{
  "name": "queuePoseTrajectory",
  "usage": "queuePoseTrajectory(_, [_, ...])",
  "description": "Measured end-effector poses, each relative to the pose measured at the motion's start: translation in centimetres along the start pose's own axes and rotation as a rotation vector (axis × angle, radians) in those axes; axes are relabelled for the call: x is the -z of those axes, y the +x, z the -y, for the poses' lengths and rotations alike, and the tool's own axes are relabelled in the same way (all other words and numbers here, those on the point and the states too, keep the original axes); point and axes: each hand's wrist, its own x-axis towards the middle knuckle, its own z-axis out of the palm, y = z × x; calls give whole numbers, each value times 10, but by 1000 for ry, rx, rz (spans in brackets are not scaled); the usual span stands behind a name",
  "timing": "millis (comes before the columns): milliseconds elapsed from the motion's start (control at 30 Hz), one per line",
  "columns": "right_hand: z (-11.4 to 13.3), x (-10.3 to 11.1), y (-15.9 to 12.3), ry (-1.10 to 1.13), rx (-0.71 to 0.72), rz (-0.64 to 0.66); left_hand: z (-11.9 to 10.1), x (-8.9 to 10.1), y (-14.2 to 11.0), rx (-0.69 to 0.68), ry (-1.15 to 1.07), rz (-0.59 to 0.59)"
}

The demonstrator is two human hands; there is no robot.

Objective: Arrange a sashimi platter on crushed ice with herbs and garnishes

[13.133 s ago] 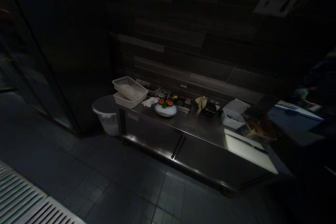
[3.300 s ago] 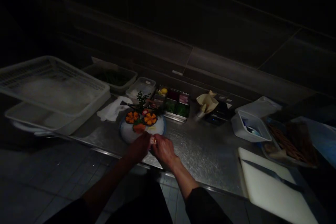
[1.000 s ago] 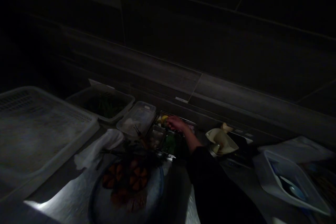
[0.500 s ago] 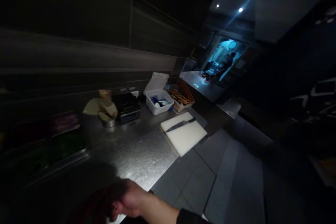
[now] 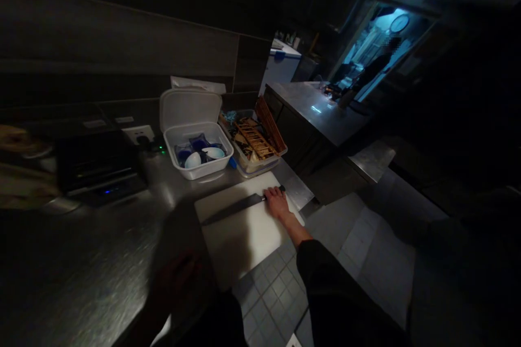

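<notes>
In the head view, the right hand point(image 5: 278, 205) has its fingers curled over the handle of the knife point(image 5: 234, 209), which lies flat on the white cutting board point(image 5: 264, 227). The left hand point(image 5: 181, 274) hangs nearer the body (too deep in shadow to tell whether its fingers are clenched). The blade points leftward, so a careless sweep in this dimness could nick that hand; pressure on the board's near edge, at the bench's point(image 5: 81, 265) front, might tip it.

Black sleeve point(image 5: 340, 282), bare forearm point(image 5: 296, 229), ungloved hands point(image 5: 277, 204), dark clothing point(image 5: 222, 321)
</notes>
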Motion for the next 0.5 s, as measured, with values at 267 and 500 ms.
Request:
queuePoseTrajectory(267, [-64,3,-19,-111,233,220,-31,-74,68,-128,329,66])
queuePoseTrajectory(500, [-71,-42,-165,331,127,257,-33,-78,76,-196,374,46])
